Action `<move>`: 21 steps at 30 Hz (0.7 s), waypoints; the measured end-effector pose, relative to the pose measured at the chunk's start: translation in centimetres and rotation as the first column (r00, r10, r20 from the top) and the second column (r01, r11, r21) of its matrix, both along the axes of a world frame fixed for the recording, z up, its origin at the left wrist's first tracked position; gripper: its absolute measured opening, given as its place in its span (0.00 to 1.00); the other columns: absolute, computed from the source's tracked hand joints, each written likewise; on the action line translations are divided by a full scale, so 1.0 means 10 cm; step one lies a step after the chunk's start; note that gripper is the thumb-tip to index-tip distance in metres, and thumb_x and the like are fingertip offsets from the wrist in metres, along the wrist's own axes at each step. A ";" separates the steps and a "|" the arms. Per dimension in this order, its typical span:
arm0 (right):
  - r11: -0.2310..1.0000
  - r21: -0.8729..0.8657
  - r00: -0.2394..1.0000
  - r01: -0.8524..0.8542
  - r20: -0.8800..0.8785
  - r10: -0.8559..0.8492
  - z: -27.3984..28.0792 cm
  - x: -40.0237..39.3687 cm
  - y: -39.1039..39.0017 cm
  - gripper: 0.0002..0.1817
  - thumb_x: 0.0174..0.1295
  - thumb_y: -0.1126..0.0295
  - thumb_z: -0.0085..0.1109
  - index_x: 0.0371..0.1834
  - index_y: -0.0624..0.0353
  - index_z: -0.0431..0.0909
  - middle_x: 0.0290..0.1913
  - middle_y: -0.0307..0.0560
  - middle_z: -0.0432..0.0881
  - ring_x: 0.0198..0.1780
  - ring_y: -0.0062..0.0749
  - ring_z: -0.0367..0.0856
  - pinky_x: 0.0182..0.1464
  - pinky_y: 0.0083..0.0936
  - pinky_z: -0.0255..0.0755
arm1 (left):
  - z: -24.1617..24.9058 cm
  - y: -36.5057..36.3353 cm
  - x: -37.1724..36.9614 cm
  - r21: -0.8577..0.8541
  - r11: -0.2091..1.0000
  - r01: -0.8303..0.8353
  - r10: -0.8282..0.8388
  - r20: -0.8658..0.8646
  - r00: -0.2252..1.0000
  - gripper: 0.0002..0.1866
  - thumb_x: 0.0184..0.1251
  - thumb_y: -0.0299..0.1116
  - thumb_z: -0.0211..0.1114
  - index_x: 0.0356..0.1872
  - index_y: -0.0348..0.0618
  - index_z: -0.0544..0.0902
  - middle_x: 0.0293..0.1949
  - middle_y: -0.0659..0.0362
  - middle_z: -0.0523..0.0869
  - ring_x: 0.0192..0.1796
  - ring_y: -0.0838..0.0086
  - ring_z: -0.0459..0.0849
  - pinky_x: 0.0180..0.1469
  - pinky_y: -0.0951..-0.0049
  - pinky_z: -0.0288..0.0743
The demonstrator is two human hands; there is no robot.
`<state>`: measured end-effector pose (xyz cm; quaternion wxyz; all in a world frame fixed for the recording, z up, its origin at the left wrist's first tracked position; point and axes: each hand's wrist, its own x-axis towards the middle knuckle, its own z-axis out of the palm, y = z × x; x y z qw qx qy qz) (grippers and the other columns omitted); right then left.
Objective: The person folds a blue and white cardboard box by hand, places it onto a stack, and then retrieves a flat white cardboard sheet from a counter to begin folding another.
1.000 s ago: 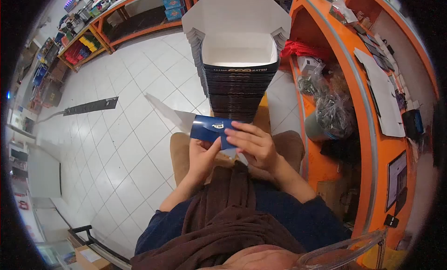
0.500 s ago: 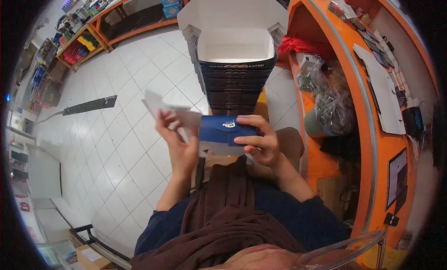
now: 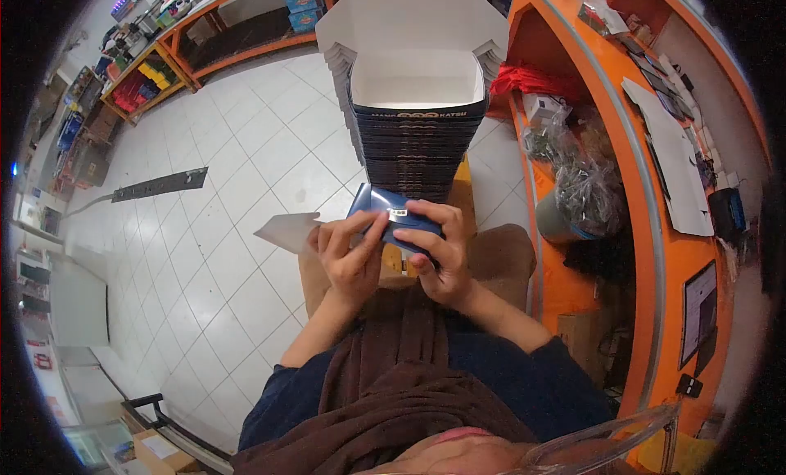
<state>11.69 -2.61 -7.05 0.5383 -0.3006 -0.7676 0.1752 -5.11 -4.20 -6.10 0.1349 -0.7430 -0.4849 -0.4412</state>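
Both hands are on a partly folded cardboard box (image 3: 370,198), dark blue outside with a small white label-like print, held in front of my lap. A pale flap (image 3: 286,232) of it sticks out to the left, beyond my left hand. My left hand (image 3: 352,258) presses its fingertips on the blue face near the print. From the right side, my right hand (image 3: 442,250) grips the box, its fingers bent over the blue face. The box's underside is hidden. Just beyond it rises a tall stack of nested dark food boxes (image 3: 416,152), the top one open with a white inside.
An orange shelf unit (image 3: 589,33) curves along my right, with a bin (image 3: 557,217) full of clear plastic wrap. A power strip (image 3: 160,184) lies on the white tiled floor (image 3: 221,254) to the left. An orange bench (image 3: 176,41) stands at the far left.
My left hand has moved right, from the raised pale flap onto the blue face, and the flap now hangs lower. The blue box has tilted in my right hand.
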 end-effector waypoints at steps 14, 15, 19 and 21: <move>0.881 -0.418 0.888 -0.224 0.286 0.361 0.00 0.13 0.17 0.52 0.47 0.48 0.69 0.73 0.53 0.51 0.70 0.59 0.56 0.70 0.52 0.57 0.67 0.39 0.55 | -0.22 -0.01 -0.57 0.115 0.762 0.637 0.043 0.973 -0.226 0.20 0.69 0.33 0.54 0.59 0.35 0.66 0.52 0.53 0.77 0.52 0.67 0.79 0.55 0.66 0.75; 0.858 -0.449 0.902 -0.250 0.213 0.375 -0.04 0.10 0.15 0.48 0.51 0.55 0.70 0.73 0.53 0.52 0.69 0.56 0.60 0.68 0.49 0.61 0.66 0.35 0.60 | -0.23 -0.01 -0.62 0.168 0.721 0.672 0.080 0.943 -0.322 0.22 0.68 0.33 0.56 0.61 0.37 0.64 0.54 0.53 0.76 0.55 0.67 0.78 0.57 0.65 0.74; 0.800 -0.565 0.904 -0.202 0.207 0.374 -0.15 -0.11 0.05 0.37 0.58 0.75 0.59 0.72 0.51 0.56 0.61 0.56 0.67 0.59 0.50 0.71 0.57 0.33 0.69 | -0.35 -0.14 -0.29 0.229 0.643 0.731 -0.258 0.963 -0.075 0.33 0.61 0.47 0.66 0.61 0.40 0.65 0.51 0.55 0.78 0.58 0.64 0.76 0.58 0.63 0.72; 0.916 -0.362 0.879 -0.172 0.364 0.309 -0.11 -0.19 0.00 0.35 0.59 0.81 0.54 0.72 0.51 0.57 0.56 0.56 0.70 0.55 0.51 0.74 0.53 0.33 0.72 | -0.43 -0.21 -0.22 -0.254 0.823 0.509 -0.145 0.771 0.620 0.33 0.57 0.39 0.70 0.62 0.39 0.66 0.54 0.55 0.77 0.56 0.66 0.76 0.56 0.66 0.72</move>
